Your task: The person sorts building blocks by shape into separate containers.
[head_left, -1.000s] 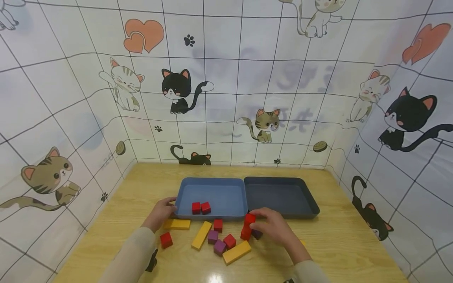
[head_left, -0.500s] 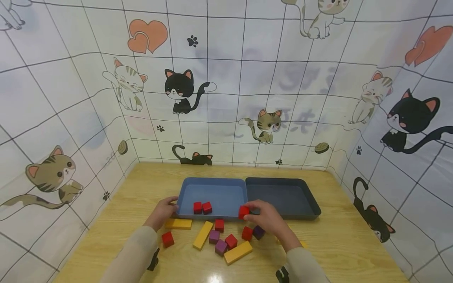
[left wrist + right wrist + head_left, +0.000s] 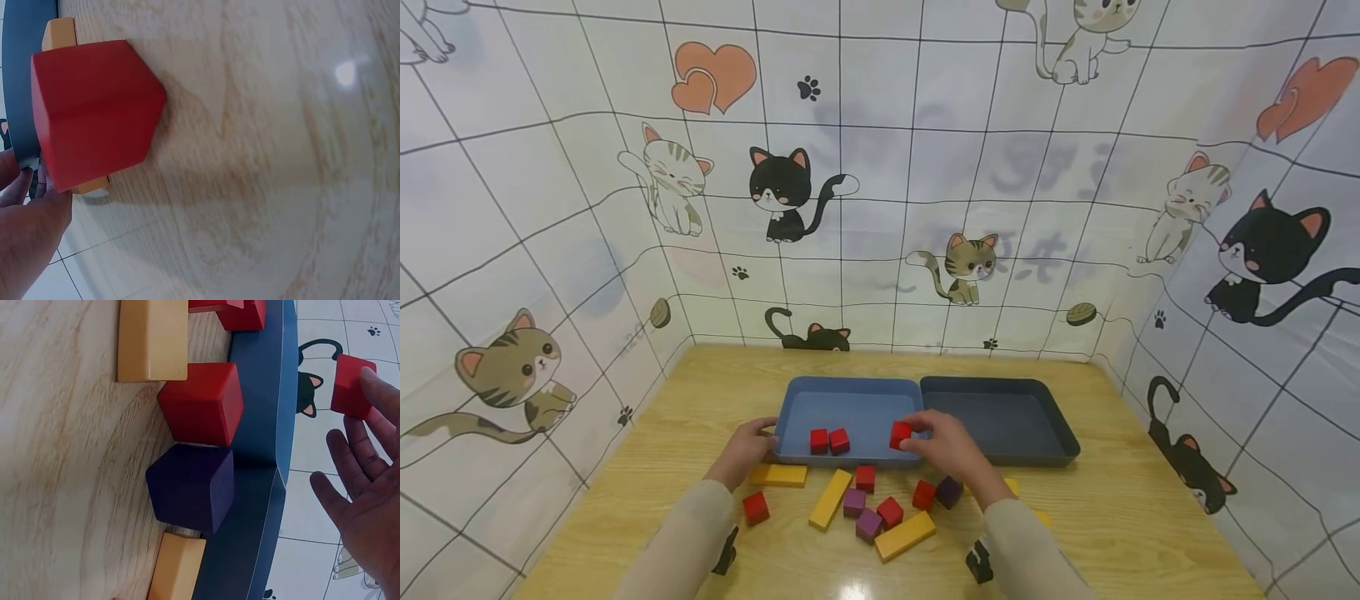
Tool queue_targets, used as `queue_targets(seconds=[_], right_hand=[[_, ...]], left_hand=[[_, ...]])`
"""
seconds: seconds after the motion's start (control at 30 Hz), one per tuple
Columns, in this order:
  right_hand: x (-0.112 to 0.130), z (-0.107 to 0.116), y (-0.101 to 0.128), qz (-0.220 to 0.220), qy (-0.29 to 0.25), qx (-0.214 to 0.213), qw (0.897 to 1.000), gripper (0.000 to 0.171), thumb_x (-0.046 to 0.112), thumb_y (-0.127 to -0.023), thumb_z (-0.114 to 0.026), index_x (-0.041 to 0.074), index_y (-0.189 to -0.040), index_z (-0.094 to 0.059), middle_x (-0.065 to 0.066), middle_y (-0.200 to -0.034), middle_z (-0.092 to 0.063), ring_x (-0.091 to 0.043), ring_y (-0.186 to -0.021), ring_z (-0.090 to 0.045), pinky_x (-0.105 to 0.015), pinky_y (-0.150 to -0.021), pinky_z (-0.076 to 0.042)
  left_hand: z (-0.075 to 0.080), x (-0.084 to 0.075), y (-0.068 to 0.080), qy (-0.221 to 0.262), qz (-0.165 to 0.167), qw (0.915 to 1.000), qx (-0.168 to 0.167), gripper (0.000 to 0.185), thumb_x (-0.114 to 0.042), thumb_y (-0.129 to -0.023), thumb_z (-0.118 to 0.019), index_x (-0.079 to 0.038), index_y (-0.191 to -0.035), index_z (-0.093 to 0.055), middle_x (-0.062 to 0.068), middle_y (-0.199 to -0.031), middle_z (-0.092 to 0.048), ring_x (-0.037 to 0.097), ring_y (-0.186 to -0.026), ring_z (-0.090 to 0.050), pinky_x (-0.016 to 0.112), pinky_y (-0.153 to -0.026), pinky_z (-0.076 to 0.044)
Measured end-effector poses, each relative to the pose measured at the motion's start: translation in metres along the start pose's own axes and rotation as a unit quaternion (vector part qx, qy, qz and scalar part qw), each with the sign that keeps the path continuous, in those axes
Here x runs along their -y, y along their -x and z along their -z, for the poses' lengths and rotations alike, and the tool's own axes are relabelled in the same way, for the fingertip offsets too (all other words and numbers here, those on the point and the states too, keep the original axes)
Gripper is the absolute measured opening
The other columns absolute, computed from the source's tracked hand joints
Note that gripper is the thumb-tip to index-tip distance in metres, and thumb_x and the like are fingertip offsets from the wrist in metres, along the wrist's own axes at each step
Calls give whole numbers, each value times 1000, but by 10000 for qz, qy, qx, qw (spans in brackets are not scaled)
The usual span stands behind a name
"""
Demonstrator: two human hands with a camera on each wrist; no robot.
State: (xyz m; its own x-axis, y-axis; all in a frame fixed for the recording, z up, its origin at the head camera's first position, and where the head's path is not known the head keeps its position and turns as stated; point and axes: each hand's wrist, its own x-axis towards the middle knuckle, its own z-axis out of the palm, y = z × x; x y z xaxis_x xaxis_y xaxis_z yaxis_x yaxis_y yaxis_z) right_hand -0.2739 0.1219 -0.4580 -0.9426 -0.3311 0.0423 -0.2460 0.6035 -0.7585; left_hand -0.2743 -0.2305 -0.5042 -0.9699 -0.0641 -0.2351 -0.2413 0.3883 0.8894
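Observation:
My right hand [image 3: 913, 439] pinches a red cube [image 3: 900, 434] just above the right front part of the blue tray [image 3: 859, 406]. In the right wrist view the same red cube [image 3: 352, 386] sits at the fingertips [image 3: 375, 384], beyond the tray's wall [image 3: 262, 425]. Two red cubes [image 3: 827, 440] lie inside the tray. My left hand [image 3: 762, 437] holds the tray's front left corner, thumb on the rim. In the left wrist view its fingers [image 3: 25, 219] lie by the tray's edge, behind a red cube [image 3: 94, 112].
A dark tray [image 3: 1000, 392] adjoins the blue one on the right. Several red, purple and yellow blocks lie in front of the trays, among them a red cube [image 3: 923, 494], a purple cube [image 3: 949, 492] and a yellow bar [image 3: 904, 535]. Cat-print walls enclose the table.
My right hand lifted a red cube off the table and carried it left and away, over the blue tray. The left hand stayed at the tray's corner.

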Motion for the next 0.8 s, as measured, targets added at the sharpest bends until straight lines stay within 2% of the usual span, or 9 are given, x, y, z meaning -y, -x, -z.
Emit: queue_targets(seconds=[0.23,0.8], right_hand=[[1,-6,-9,-64,-272,110,9995,41,28,-89,-75,13,-126,-67,-7,-125,-63,-36,-119,-55,-48,-90,-52],[3,-27,-31,-111,-198,279,9994,41,26,-90,-74,12,-127,-66,-9,-125,-63,-31,-116,-56,-50,-94,-49]], left_hand=[[0,1,-3,-91,78,9999,-22,46,-3,-100,-48,5,-146,-41,25,-121,-58,31,-100,-62,49,-95,-49],[-1,-1,-2,67,95,9999,-49,46,-1,-101,-47,4,-146,-41,27,-123,-57,33,-103,-62,49,-96,-49]])
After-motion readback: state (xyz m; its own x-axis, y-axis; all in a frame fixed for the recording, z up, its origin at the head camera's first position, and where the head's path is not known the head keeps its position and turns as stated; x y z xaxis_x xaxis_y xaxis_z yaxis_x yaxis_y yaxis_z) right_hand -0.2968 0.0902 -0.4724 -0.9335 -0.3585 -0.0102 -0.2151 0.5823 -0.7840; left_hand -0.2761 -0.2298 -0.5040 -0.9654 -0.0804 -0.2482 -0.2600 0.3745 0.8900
